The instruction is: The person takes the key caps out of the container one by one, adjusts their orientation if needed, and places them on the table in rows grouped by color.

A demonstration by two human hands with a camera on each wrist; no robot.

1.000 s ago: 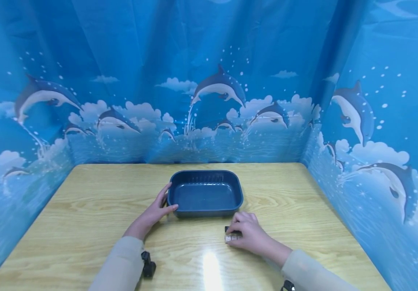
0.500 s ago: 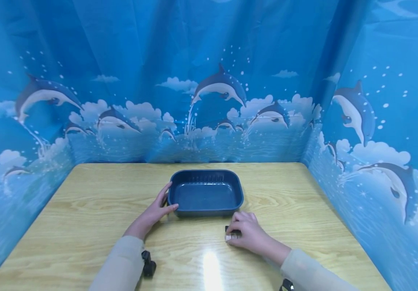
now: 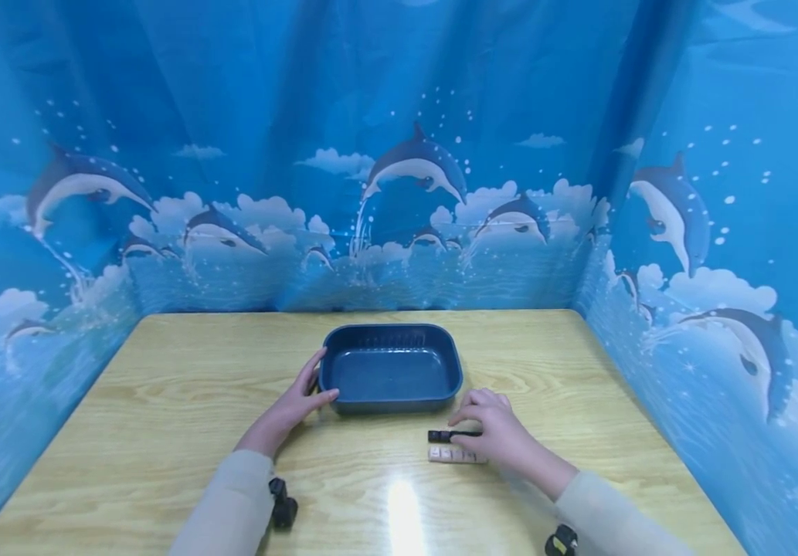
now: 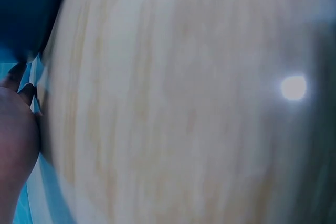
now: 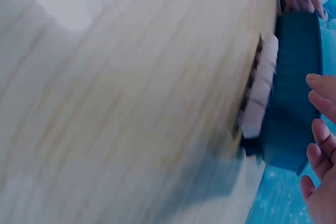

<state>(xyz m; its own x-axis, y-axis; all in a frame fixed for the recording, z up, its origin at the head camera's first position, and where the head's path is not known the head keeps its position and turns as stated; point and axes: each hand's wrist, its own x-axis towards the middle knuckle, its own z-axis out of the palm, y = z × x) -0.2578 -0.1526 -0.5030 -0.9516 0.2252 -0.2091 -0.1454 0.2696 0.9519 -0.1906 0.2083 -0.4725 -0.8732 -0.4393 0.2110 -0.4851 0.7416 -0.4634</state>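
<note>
A dark blue rectangular basin (image 3: 390, 405) stands on the table. My left hand (image 3: 296, 403) rests against its left end, thumb at the front corner and forefinger along the side. In front of the basin's right half lie two short rows of small cubes that look like keycaps: a black row (image 3: 438, 436) and, nearer me, a white row (image 3: 456, 455) with dark marks. My right hand (image 3: 496, 432) hovers at the right part of the black row, hiding its end. In the right wrist view its loosely bent fingers (image 5: 321, 98) stand apart, with nothing visible between them.
The light wood table (image 3: 197, 371) is bounded at the back and sides by a blue dolphin-print curtain (image 3: 287, 116). A bright reflection (image 3: 404, 510) shows near the front middle. Small black devices sit on both wrists.
My right hand has moved from the left end of the white row to the right and slightly away, uncovering most of both rows. The left hand and basin keep their places.
</note>
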